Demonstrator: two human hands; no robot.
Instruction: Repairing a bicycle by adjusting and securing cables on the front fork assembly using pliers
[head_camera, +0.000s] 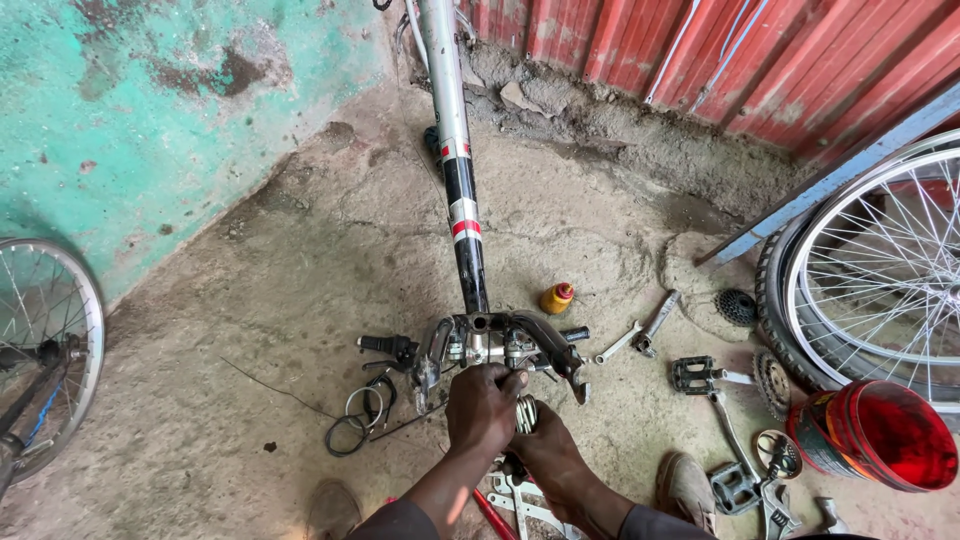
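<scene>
A bicycle frame tube (462, 200), silver and black with red and white bands, lies on the concrete floor and runs toward me. At its near end sits a grey metal assembly (497, 340) with brake levers and black grips. My left hand (482, 408) is closed over the near part of this assembly. My right hand (545, 452) is just below it, fingers wrapped on a ribbed silver ring (526, 412) pressed between both hands. What the ring sits on is hidden by my fingers.
A yellow bottle with a red cap (557, 297), wrenches (642, 333), pedals (694, 373), sprockets (771, 380) and a red tub (878, 436) lie to the right. Coiled cables (358, 415) lie left. Spoked wheels stand at the right (880, 270) and left (45, 350).
</scene>
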